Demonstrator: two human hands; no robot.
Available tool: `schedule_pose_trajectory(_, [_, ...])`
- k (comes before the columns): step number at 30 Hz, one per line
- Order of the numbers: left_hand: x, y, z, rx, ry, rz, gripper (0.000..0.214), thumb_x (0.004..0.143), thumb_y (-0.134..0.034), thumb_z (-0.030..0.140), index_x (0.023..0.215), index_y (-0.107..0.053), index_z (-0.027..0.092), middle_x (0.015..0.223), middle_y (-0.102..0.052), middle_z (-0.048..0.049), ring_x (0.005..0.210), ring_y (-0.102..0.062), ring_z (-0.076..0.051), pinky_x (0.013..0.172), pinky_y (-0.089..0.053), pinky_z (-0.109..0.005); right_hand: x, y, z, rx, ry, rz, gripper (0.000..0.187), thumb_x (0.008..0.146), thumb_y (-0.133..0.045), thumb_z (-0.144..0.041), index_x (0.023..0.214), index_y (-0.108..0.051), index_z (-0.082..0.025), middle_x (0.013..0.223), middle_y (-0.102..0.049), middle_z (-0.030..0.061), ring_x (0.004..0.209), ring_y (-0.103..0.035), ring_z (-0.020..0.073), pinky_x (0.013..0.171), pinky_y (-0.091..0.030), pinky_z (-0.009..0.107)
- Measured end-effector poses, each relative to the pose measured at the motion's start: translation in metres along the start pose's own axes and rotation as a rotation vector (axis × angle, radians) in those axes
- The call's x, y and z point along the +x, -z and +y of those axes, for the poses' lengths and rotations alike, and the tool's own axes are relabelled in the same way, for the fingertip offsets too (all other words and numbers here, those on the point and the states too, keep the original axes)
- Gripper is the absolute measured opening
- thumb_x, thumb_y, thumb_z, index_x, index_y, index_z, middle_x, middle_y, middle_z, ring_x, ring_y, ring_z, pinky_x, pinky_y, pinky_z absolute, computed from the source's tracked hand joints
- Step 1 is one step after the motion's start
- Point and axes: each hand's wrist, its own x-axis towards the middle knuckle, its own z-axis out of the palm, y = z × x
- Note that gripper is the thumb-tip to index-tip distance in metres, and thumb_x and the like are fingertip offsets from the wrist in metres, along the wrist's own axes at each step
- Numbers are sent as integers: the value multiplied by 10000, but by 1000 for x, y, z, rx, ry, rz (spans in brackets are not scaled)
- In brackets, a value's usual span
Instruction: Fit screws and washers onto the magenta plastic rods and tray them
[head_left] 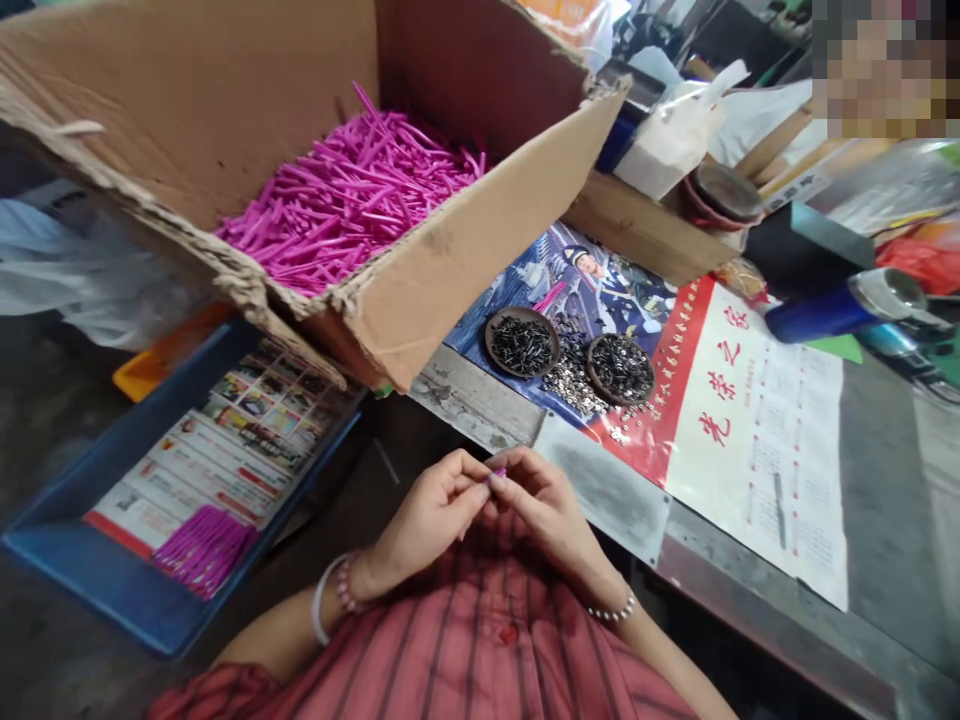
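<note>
My left hand (431,512) and my right hand (544,505) meet in front of my chest, fingertips pinched together on a small pink plastic piece (498,474). Both hands are closed round it, just off the near edge of the table (750,590). A big cardboard box (420,270) full of pink plastic sticks (352,195) stands up left of my hands. Two small round dishes of dark screws (522,343) (619,367) sit on the table beyond my right hand, with loose silvery bits (570,380) between them.
A blue tray (97,580) at lower left holds a printed sheet and a bundle of pink sticks (204,548). A poster calendar (750,420) covers the table. Bottles, bags, a blue cylinder (817,312) and clutter crowd the far right. Another person is partly seen at top right.
</note>
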Motion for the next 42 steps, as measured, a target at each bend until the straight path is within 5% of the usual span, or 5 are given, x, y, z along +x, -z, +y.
schedule_pose_trajectory(8, [-12, 27, -4, -205, -8, 150, 398, 761, -782, 466, 962, -635, 155, 734, -675, -10, 489, -524, -71, 481, -409, -194, 12, -17, 14, -102, 129, 69, 228, 879, -760, -422, 858, -694, -205, 730, -655, -9, 666, -600, 133, 643, -497, 238])
schedule_pose_trajectory(13, [-32, 64, -14, -43, -85, 405, 498, 777, -698, 626, 867, -692, 136, 663, -612, -18, 517, -516, -94, 505, -434, -230, 17, -48, 24, -236, 79, -244, 266, 920, -690, -462, 906, -664, -198, 785, -653, 13, 682, -592, 148, 630, -496, 249])
schedule_pose_trajectory(21, [-115, 225, -7, 727, 88, 902, 210, 893, -592, 359, 969, -668, 178, 1060, -716, -97, 1104, -627, -281, 986, -494, -391, 25, -43, 36, -440, 27, -322, 323, 982, -558, -480, 1152, -608, -211, 1015, -706, 63, 908, -675, 209, 802, -544, 307])
schedule_pose_trajectory(26, [-145, 301, -33, 1126, 490, 802, 140, 960, -600, 251, 986, -692, 149, 1098, -715, -117, 1126, -653, -293, 994, -512, -461, 23, -37, 27, -584, 41, -437, 261, 1021, -497, -428, 1035, -639, -209, 984, -715, 55, 909, -687, 214, 810, -534, 307])
schedule_pose_trajectory(42, [-154, 299, -42, 1400, 907, 550, 240, 998, -601, 305, 1164, -673, 147, 1155, -714, -103, 1051, -696, -246, 919, -573, -441, 11, -24, 11, -737, 118, -567, 211, 1038, -458, -323, 1014, -638, -215, 935, -700, 58, 830, -687, 209, 758, -531, 312])
